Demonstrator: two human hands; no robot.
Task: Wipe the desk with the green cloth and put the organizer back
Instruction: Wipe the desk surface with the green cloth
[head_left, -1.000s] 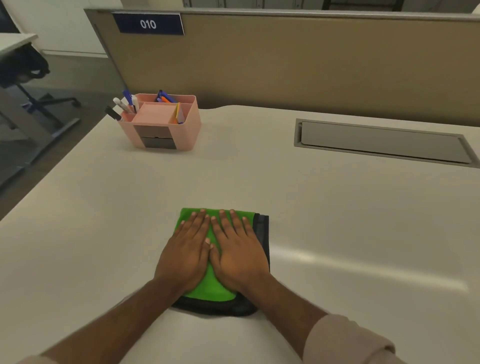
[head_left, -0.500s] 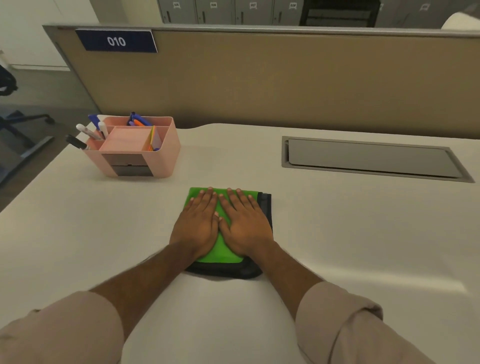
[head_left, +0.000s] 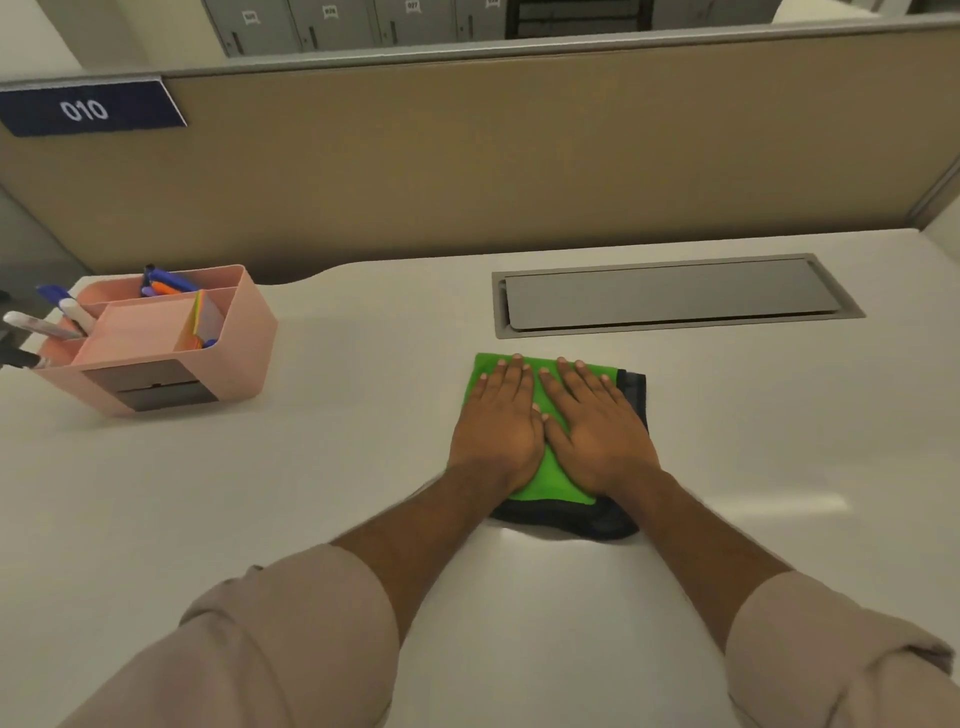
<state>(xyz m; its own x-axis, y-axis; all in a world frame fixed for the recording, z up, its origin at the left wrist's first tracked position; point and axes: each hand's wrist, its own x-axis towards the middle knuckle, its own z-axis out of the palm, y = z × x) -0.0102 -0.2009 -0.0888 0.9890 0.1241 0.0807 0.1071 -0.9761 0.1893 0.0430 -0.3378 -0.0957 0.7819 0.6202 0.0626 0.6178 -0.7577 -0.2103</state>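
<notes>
Green cloth pinned flat under both hands

Green folded microfibre cloth (head_left: 551, 470) with a dark grey edge lies on the pale smooth desk (head_left: 337, 483), just in front of the grey metal cable hatch (head_left: 670, 293). Left hand (head_left: 496, 434) and right hand (head_left: 597, 436) press on it side by side, palms down, fingers extended, thumbs touching. Pink plastic organizer (head_left: 156, 338), holding pens and sticky notes, stands well apart at the far left, near the beige partition (head_left: 493, 166)

1. Left hand (head_left: 496, 428) and right hand (head_left: 597, 431) lie flat, side by side, pressing the green cloth (head_left: 553, 467) onto the desk (head_left: 311, 493).
2. The pink organizer (head_left: 166, 338) stands well apart at the desk's left.
</notes>
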